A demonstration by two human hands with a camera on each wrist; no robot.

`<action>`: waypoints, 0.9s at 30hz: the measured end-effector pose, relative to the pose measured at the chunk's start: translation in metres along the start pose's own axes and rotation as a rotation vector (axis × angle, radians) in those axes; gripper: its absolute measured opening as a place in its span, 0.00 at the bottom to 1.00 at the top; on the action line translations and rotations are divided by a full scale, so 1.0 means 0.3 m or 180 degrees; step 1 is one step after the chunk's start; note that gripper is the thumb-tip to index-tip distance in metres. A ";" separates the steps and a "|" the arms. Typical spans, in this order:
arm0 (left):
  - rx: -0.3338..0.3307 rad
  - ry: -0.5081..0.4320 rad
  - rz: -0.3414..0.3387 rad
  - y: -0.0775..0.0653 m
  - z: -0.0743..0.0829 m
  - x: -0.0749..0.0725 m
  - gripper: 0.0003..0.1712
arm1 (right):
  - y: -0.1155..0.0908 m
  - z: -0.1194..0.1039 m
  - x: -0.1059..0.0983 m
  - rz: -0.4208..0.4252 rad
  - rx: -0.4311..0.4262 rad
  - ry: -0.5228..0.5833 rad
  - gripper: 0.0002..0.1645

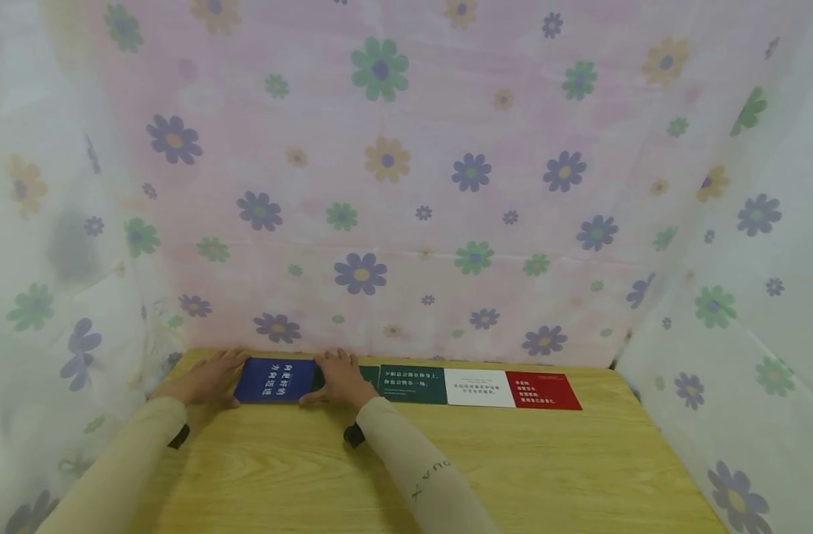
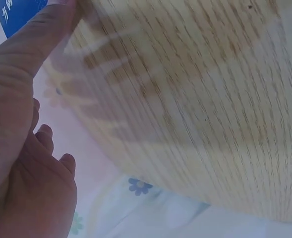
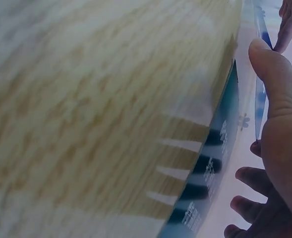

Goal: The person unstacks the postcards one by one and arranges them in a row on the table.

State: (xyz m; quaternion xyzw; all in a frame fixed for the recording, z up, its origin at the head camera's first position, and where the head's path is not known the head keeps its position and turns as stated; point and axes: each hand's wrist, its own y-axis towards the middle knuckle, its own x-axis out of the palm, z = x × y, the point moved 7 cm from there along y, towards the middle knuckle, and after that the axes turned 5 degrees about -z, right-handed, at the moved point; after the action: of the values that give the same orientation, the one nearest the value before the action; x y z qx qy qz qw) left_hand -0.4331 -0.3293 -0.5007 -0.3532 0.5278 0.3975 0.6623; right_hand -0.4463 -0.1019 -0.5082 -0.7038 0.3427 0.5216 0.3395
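Observation:
Both hands hold a blue card with white lettering by its two opposite side edges, near the back of the table. My left hand is at its left edge; in the left wrist view the thumb touches a corner of the blue card. At the right edge, my right hand grips it between thumb and fingers. The right wrist view shows the blue card edge-on, raised off the table, with a green card lying below. My right hand partly covers a dark green card.
Rightward in a row lie another green card, a white card and a red card. The wooden table ends against a flower-patterned curtain at the back, with more such sheets at both sides.

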 end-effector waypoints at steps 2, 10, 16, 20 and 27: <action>-0.0018 0.0022 -0.0024 0.001 0.006 -0.006 0.58 | 0.004 0.003 0.005 0.0007 0.0022 0.0016 0.58; -0.0178 -0.0159 -0.0260 -0.001 0.016 -0.013 0.59 | 0.006 0.011 0.031 0.0080 0.0091 0.0051 0.58; -0.0238 -0.0246 -0.0385 -0.002 0.015 -0.025 0.61 | 0.006 0.004 0.034 0.0087 0.0087 -0.0092 0.63; -0.0235 -0.0311 -0.0356 -0.021 0.014 -0.028 0.59 | -0.009 0.015 0.037 0.0059 0.0097 0.0121 0.65; -0.0104 -0.0443 0.0146 -0.045 0.009 -0.018 0.44 | -0.064 0.047 0.012 0.0309 -0.0127 0.0279 0.53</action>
State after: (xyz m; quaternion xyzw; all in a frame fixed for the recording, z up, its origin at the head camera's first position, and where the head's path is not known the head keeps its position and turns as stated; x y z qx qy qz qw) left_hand -0.4204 -0.3335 -0.4941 -0.3233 0.4818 0.4446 0.6824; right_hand -0.4364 -0.0805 -0.5126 -0.7151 0.3804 0.5128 0.2844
